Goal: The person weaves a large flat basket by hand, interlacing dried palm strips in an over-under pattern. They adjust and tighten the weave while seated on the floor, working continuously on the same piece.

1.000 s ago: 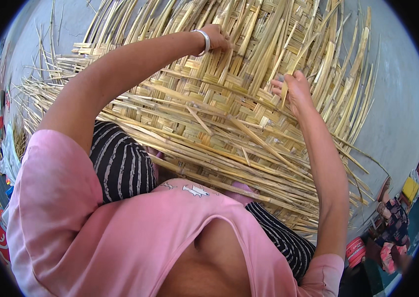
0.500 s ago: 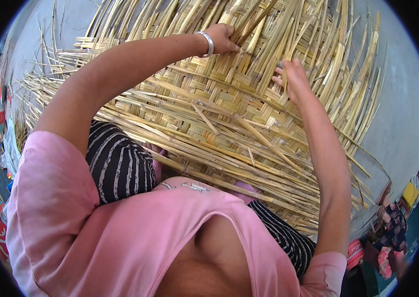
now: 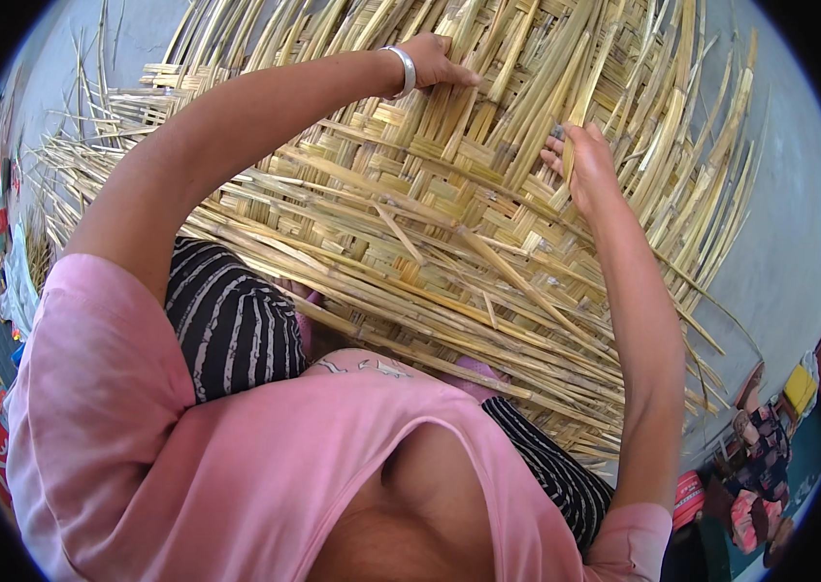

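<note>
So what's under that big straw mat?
The woven mat lies over the person's lap; striped trousers show at its near edge. Grey floor shows beside it. Anything beneath its middle is covered.

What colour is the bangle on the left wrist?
Silver, a plain metal band; the head view shows it clearly.

Dry straw-yellow woven mat of flat reed strips, matt and rough
Smooth shiny silver metal bangle upper centre; soft matt pink cloth shirt below.
</note>
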`<state>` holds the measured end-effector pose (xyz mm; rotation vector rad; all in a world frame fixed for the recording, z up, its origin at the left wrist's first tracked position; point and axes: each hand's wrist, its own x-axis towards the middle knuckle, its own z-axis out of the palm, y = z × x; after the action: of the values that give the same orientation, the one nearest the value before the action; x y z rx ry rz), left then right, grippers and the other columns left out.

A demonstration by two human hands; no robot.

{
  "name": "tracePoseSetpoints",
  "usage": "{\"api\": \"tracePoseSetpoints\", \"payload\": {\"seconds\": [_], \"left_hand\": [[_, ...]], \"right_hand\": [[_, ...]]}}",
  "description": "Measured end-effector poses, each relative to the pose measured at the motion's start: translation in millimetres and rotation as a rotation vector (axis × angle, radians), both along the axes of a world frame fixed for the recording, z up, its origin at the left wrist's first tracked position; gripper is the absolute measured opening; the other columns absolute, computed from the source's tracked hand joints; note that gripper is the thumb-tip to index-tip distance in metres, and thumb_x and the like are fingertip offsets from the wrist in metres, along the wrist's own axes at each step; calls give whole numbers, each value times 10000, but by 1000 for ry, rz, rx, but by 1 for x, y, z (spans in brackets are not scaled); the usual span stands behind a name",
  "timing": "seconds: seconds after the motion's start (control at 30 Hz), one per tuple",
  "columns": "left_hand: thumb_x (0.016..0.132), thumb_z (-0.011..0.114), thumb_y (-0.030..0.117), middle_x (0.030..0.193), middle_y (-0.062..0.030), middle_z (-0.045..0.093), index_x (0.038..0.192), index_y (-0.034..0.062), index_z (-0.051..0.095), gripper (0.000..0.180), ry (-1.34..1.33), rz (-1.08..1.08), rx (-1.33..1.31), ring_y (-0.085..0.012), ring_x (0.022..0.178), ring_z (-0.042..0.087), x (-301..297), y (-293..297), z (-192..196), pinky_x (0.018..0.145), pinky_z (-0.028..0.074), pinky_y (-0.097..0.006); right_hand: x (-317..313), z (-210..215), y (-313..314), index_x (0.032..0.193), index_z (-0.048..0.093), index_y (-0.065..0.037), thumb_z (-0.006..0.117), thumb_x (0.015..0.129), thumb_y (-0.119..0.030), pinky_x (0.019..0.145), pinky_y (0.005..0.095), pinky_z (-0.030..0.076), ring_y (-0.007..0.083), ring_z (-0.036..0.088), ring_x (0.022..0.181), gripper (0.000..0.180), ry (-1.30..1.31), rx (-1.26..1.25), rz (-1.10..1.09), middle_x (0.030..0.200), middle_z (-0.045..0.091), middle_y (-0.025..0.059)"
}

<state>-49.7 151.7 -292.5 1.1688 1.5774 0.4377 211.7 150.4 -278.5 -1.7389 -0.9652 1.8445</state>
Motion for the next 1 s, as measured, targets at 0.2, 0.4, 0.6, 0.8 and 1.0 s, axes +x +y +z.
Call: {"api": "tracePoseSetpoints", "payload": {"seconds": [0.2, 0.4, 0.6, 0.8, 1.0], "left_hand": [[714, 774, 405, 791, -124, 643, 955, -58, 598, 550, 414, -55, 149, -209, 685, 628, 6, -7, 4, 641, 517, -316], [709, 783, 317, 748, -110, 625, 948, -59, 598, 482, 181, -70, -1, -184, 619, 601, 6, -4, -7, 569, 511, -319], [700, 747, 306, 871, -189, 649, 1046, -38, 603, 509, 512, -161, 74, -271, 767, 646, 14, -11, -20, 689, 518, -364], [688, 755, 371, 913, -200, 648, 956, -28, 617, 501, 521, -48, 40, -306, 841, 640, 18, -12, -26, 755, 500, -377], [688, 771, 339, 905, -166, 656, 1037, -70, 587, 568, 324, -73, 59, -249, 804, 645, 22, -20, -8, 735, 504, -359]], "right_hand": [[-2, 0, -1, 1100, 395, 8, 405, 955, -150, 836, 331, 512, 255, 574, 1023, 215, -51, 45, 19, 1122, 522, 174], [-3, 12, -9, 1156, 346, 85, 359, 955, -122, 895, 349, 481, 308, 566, 1078, 290, -123, 83, 58, 1139, 519, 243], [-5, 4, -7, 1159, 322, 79, 374, 951, -125, 939, 386, 465, 347, 522, 1141, 297, -136, 117, 95, 1235, 432, 281], [-9, 2, -8, 1248, 294, 101, 401, 958, -162, 832, 335, 509, 283, 545, 1059, 406, -50, 51, 16, 1176, 471, 218], [-4, -3, -9, 1191, 348, 51, 436, 945, -171, 750, 316, 507, 231, 551, 958, 343, -15, 44, -8, 1120, 484, 169]]}}
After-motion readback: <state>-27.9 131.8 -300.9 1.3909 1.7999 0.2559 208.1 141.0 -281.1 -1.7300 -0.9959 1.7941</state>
